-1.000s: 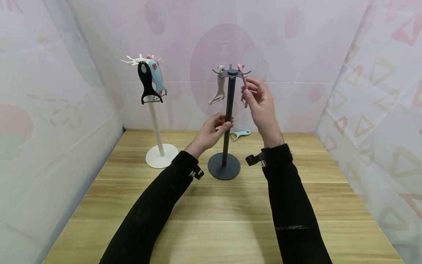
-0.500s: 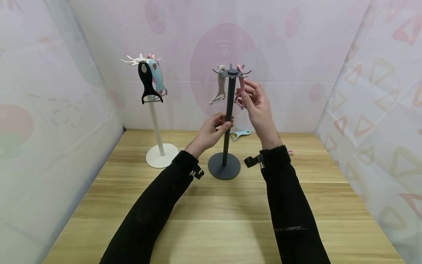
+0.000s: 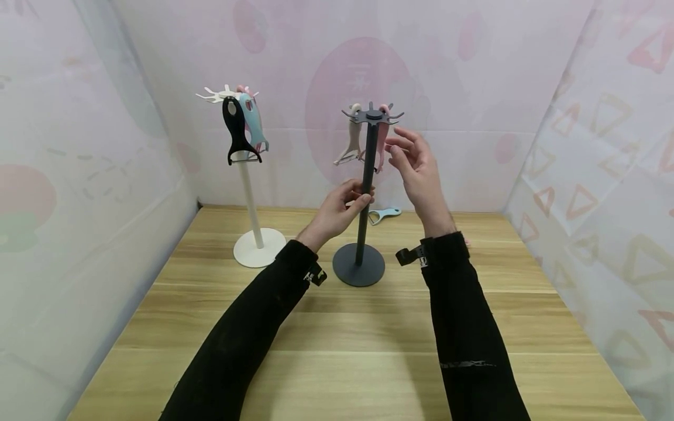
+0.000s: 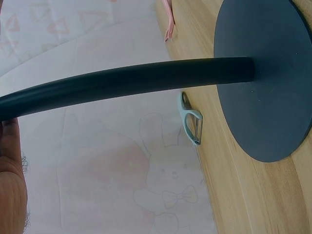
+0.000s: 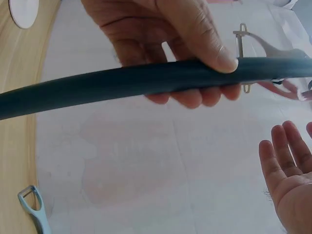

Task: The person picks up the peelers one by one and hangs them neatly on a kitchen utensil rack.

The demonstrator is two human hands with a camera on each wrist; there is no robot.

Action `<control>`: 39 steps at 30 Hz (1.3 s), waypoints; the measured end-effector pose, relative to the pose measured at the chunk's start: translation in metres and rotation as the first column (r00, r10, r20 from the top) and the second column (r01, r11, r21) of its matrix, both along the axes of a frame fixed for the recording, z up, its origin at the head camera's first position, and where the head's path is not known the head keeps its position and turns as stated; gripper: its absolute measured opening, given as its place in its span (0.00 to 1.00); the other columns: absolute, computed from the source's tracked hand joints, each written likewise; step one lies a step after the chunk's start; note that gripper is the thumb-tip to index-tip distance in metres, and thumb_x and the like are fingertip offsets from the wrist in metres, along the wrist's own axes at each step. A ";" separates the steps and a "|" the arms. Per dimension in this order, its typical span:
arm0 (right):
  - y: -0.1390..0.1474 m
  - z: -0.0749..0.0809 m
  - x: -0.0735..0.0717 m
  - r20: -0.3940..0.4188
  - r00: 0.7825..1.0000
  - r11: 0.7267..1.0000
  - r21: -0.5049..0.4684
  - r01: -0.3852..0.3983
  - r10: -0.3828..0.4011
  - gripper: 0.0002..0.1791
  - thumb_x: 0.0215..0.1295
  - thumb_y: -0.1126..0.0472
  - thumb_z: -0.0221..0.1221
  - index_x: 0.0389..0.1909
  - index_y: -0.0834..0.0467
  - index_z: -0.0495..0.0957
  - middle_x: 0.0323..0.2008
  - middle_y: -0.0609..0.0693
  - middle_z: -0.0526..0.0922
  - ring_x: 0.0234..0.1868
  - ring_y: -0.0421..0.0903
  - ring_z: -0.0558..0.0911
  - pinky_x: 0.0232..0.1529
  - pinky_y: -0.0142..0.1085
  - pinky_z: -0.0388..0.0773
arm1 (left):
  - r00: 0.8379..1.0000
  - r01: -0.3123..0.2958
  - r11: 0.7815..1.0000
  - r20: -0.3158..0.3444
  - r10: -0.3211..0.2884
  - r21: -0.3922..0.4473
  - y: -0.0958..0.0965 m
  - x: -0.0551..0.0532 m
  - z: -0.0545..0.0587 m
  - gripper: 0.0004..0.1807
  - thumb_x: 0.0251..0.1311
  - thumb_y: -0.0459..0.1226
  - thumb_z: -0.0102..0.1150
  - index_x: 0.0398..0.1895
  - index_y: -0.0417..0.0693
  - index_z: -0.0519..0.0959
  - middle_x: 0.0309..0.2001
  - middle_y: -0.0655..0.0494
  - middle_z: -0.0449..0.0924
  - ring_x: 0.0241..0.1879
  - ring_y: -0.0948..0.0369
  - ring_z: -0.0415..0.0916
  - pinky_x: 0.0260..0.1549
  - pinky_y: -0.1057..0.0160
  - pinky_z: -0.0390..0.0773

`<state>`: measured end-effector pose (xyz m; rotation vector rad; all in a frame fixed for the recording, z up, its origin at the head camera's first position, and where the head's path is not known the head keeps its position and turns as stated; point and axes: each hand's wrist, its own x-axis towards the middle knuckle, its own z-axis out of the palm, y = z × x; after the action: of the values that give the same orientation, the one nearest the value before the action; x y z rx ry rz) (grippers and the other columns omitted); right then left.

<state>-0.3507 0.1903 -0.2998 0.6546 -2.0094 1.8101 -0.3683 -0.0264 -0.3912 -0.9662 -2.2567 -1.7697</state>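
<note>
My left hand (image 3: pixel 337 213) grips the upright pole of a dark grey rack (image 3: pixel 371 153), thumb in front and fingers behind, as the right wrist view also shows. A pink peeler (image 3: pixel 384 139) hangs from a hook on the rack's right side, partly behind the pole. On the left side of the same rack hangs a beige peeler (image 3: pixel 353 137). Just right of the pink peeler is my right hand (image 3: pixel 421 172), its fingers loosely spread and holding nothing. Most of the left hand is out of the left wrist view, where the round base (image 4: pixel 273 117) shows.
A white rack (image 3: pixel 250 202) stands to the left, carrying a black peeler (image 3: pixel 235 126), a light blue peeler (image 3: pixel 254 123) and a pink one behind. Another light blue peeler (image 3: pixel 388 212) lies on the table near the back wall. A pink object (image 4: pixel 169 24) lies farther right.
The pink peeler has turned inward on its hook toward the pole. My right hand has let go of it and drawn slightly right. The left hand keeps its hold.
</note>
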 end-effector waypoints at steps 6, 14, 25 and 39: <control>0.007 -0.018 -0.012 0.044 0.997 0.997 0.053 0.060 -0.062 0.27 0.96 0.57 0.56 0.86 0.60 0.72 0.78 0.65 0.82 0.79 0.57 0.83 0.86 0.48 0.80 | 1.000 -0.003 1.000 -0.005 0.003 -0.002 0.000 -0.001 0.000 0.19 0.92 0.37 0.60 0.75 0.36 0.81 0.61 0.36 0.87 0.67 0.35 0.89 0.70 0.41 0.88; 0.016 -0.051 -0.035 0.075 0.979 0.959 0.229 0.167 -0.189 0.27 0.95 0.50 0.58 0.84 0.59 0.76 0.77 0.65 0.84 0.78 0.66 0.83 0.84 0.64 0.77 | 1.000 -0.012 1.000 -0.015 0.012 -0.011 -0.001 0.000 -0.002 0.18 0.92 0.38 0.60 0.75 0.38 0.81 0.62 0.37 0.88 0.67 0.37 0.89 0.71 0.39 0.87; 0.018 -0.083 -0.062 0.134 0.960 0.898 0.404 0.173 -0.245 0.26 0.96 0.54 0.56 0.83 0.60 0.75 0.77 0.67 0.83 0.80 0.68 0.82 0.83 0.64 0.80 | 1.000 -0.010 1.000 -0.015 0.010 -0.007 0.001 0.000 -0.002 0.19 0.92 0.36 0.60 0.76 0.38 0.81 0.61 0.36 0.88 0.66 0.39 0.91 0.69 0.43 0.89; 0.009 -0.108 -0.089 0.142 0.961 0.675 0.736 0.060 -0.239 0.25 0.95 0.59 0.54 0.83 0.65 0.75 0.76 0.71 0.82 0.79 0.69 0.81 0.80 0.64 0.80 | 0.999 0.008 1.000 -0.036 -0.008 -0.011 -0.001 0.000 -0.001 0.19 0.93 0.35 0.58 0.76 0.35 0.79 0.63 0.36 0.86 0.63 0.39 0.89 0.67 0.44 0.87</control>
<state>-0.4399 0.1989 -0.4074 0.4568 -2.8673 0.9549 -0.3680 -0.0270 -0.3925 -1.0017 -2.2465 -1.7309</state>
